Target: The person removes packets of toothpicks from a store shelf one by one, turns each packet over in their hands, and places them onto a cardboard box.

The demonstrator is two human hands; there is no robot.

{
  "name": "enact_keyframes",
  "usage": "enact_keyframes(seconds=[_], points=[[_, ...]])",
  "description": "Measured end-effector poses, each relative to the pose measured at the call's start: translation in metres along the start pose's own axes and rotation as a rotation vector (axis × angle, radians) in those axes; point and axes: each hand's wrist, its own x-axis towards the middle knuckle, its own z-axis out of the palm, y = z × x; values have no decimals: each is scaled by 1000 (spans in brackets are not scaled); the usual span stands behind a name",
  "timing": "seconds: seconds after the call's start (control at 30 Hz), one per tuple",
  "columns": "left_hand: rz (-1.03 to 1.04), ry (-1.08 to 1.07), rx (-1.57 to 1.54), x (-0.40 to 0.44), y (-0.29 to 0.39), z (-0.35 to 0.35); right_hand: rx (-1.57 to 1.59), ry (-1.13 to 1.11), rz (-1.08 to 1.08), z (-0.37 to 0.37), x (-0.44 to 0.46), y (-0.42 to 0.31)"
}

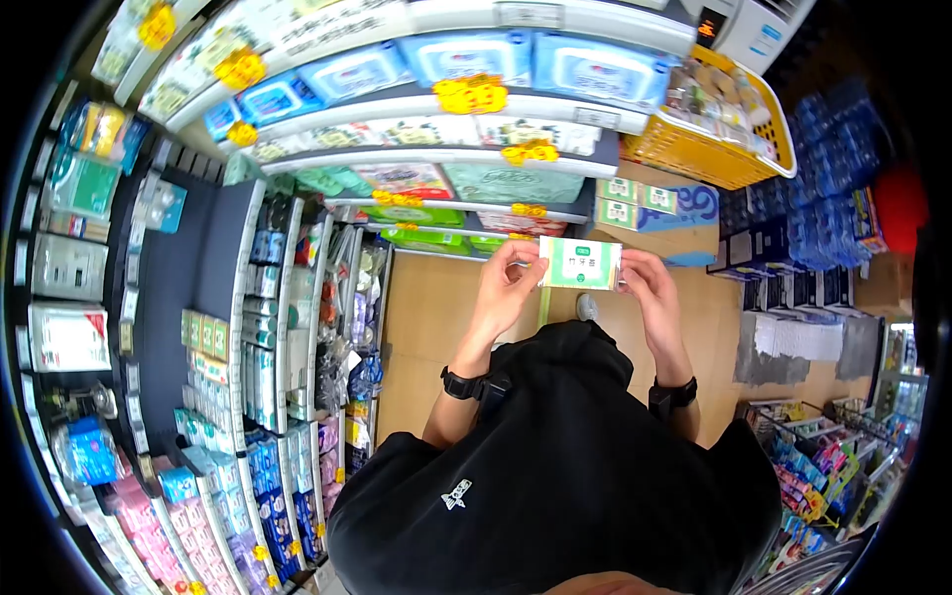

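Note:
A small green-and-white pack of bamboo toothpicks [580, 264] is held up in front of my chest, its printed face toward me. My left hand [508, 283] pinches its left end between thumb and fingers. At the other end, my right hand [647, 280] grips the edge the same way. Several similar packs [620, 214] lie on a cardboard box [674, 238] just beyond my right hand. More small packs of like colours [204, 333] stand in a row on the left shelf [188, 268].
Ahead, a shelf unit [575, 104] carries blue wipes packs [466, 58] and yellow price tags. A yellow basket [684, 154] full of goods stands at the upper right, near stacked bottled water [833, 169]. Racks [803, 466] of small goods are at the lower right.

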Motion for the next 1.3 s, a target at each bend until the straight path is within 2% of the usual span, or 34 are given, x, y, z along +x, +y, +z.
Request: enact_keyframes(seconds=[0.3, 0.47, 0.63, 0.7, 0.77, 0.97, 1.3], points=[[-12, -98, 183, 105, -59, 118, -104, 61, 34, -146, 52, 36], [-45, -83, 279, 169, -132, 171, -117, 90, 131, -214, 93, 74], [-40, -52, 532, 203, -189, 209, -143, 99, 235, -265, 136, 135], [-55, -36, 622, 211, -207, 221, -280, 106, 194, -284, 147, 164], [-51, -38, 607, 218, -233, 228, -292, 112, 227, -296, 157, 181], [-101, -16, 637, 226, -243, 250, -224, 110, 301, -312, 176, 231], [-194, 16, 737, 237, -273, 254, -269, 130, 345, -308, 188, 231]])
